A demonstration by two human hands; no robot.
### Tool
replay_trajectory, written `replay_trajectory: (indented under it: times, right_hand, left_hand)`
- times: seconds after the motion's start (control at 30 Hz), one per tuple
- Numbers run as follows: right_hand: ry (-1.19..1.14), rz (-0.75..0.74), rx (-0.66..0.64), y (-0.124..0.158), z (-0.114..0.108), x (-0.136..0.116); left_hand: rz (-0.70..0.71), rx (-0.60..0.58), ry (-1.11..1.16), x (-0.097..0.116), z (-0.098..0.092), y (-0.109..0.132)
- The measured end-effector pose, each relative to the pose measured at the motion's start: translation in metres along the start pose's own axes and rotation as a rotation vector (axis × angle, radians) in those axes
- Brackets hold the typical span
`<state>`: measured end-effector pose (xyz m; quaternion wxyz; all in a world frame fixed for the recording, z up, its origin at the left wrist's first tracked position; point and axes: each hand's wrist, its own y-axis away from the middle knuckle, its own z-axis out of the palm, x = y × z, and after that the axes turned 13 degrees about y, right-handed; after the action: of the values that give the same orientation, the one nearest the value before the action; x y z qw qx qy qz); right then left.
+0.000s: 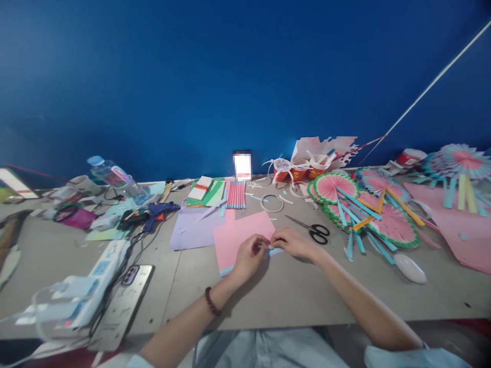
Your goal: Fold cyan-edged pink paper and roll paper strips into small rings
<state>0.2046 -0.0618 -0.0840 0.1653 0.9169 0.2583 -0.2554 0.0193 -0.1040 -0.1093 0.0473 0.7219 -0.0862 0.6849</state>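
A pink paper sheet (238,232) with a light blue strip along its near edge lies in front of me. My left hand (251,255) has its thumb and fingers pinched at the sheet's right near edge. Right beside it, my right hand (293,243) pinches the same edge, fingertips nearly meeting the left ones. The fingers partly hide the blue strip. Black-handled scissors (318,233) lie just beyond my right hand. Behind the sheet are a purple sheet (192,230) and a pink-and-blue pleated paper (236,195).
Several watermelon-patterned paper fans (333,186) lie to the right, near a white oval object (410,268). At left are a power strip (102,278), a phone (123,306), a blue glue gun (157,213) and a tilted bottle (117,179). Red cups (299,174) stand by the blue wall.
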Motion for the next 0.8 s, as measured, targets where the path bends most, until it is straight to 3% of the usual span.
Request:
replay_trajectory:
  times: [0.23,0.4,0.63,0.8]
  right_hand:
    - [-0.127,0.057,0.092,0.005,-0.005,-0.001]
    - [-0.01,-0.054,0.182,0.01,-0.006,-0.013]
    - [0.017,-0.086,0.094,0.01,-0.006,-0.016]
    - [0.006,-0.08,0.104,0.009,-0.001,-0.009]
  left_hand:
    - [-0.012,-0.001,0.076,0.001,-0.001,0.0]
    - [-0.047,0.008,0.098,0.005,-0.002,0.0]
    - [-0.026,0.018,0.158,0.004,-0.003,0.0]
    - [-0.055,0.024,0.182,0.003,-0.003,0.0]
